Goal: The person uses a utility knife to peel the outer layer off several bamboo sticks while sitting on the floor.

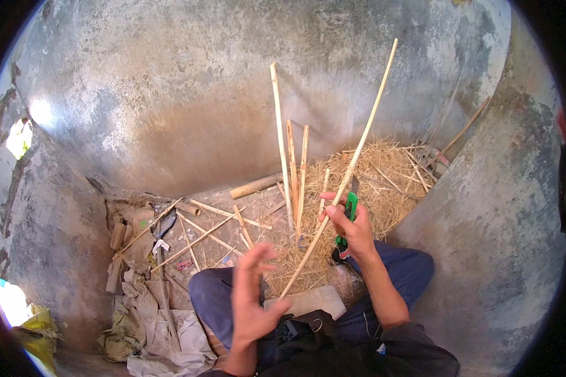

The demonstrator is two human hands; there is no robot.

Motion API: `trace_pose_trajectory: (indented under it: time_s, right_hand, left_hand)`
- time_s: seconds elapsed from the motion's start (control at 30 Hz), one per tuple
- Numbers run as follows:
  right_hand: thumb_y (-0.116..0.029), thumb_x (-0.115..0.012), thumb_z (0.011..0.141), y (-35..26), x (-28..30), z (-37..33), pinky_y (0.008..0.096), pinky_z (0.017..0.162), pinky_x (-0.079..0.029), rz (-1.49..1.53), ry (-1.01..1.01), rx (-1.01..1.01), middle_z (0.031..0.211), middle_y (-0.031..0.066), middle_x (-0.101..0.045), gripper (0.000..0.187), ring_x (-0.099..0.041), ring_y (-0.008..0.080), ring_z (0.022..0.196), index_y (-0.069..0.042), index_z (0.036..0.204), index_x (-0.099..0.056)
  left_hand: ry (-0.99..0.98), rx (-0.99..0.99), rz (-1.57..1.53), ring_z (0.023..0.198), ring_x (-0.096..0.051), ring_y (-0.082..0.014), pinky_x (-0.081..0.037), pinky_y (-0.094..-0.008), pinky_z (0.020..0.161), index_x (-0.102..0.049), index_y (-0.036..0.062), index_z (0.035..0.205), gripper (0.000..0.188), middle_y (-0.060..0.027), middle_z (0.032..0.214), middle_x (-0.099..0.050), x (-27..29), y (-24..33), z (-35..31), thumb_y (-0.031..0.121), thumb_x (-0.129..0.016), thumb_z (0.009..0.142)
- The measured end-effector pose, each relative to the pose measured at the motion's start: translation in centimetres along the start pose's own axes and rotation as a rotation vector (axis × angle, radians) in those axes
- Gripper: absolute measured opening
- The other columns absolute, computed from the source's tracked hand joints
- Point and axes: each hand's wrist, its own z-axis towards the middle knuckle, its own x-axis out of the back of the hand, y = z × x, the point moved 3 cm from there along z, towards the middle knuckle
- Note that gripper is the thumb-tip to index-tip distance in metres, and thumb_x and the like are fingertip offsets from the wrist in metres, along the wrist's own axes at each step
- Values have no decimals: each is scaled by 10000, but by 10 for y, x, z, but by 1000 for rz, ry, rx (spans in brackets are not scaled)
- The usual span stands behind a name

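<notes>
My right hand is closed around a green utility knife and a long pale peeled stick. The knife's blade points up beside the stick. Slanting across in front of me, the stick rises to the upper right, and its lower end comes down next to my left hand. That hand is open, fingers apart and slightly blurred, with the thumb close to the stick's end; whether they touch, I cannot tell. Under both hands lies a heap of straw-like shavings.
Several peeled sticks lean upright against the grey plastered wall. More sticks lie crisscrossed on the floor, near pliers and a thicker bamboo piece. Crumpled sacking lies at the lower left. My bent knees frame the space.
</notes>
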Motion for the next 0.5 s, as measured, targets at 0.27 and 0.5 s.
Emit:
trace_pose_trajectory:
  time_s: [0.27,0.5]
  right_hand:
    - [-178,-742,1016,10,4,1,204,525,-311,-18,6,-49,863,28,-775,347,-446,4,554,-28,1326,-702]
    - [-173,-754,1016,12,5,3,231,677,-483,-31,20,-19,885,47,-774,328,-641,69,721,-5,1294,-708]
  left_hand:
    - [-468,-921,-952,1537,-335,-234,-479,-323,1107,-450,196,1551,700,-127,1662,-311,60,140,-4,410,-791,979]
    - [-392,-421,-758,1039,-620,-278,-537,-433,952,-602,98,1367,427,-140,1243,-683,57,79,11,225,-756,989]
